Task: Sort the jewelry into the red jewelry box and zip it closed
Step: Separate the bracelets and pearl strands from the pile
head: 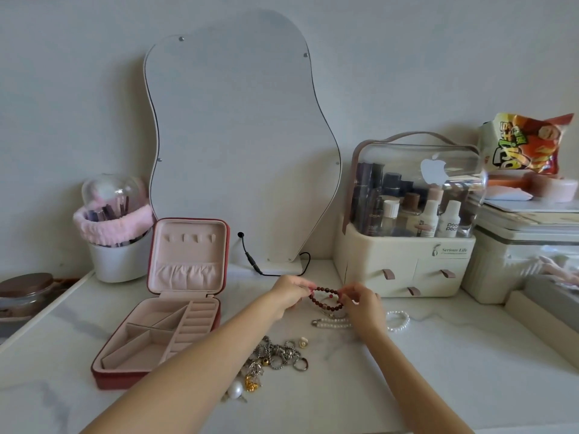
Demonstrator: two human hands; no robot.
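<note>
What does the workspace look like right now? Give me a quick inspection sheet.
Surface: white marbled tabletop.
Job's things: red jewelry box lies open with bare compartments; dark red bead bracelet held above the table; pearl bracelets and a pile of chains and rings lie loose on the table.
Clutter: cosmetics organizer, brush holder, snack bag.
Grippers: left hand and right hand each pinch the bracelet.
Cables: black cable runs by the mirror's base.
Surroundings: wavy mirror leans against a pale wall.
</note>
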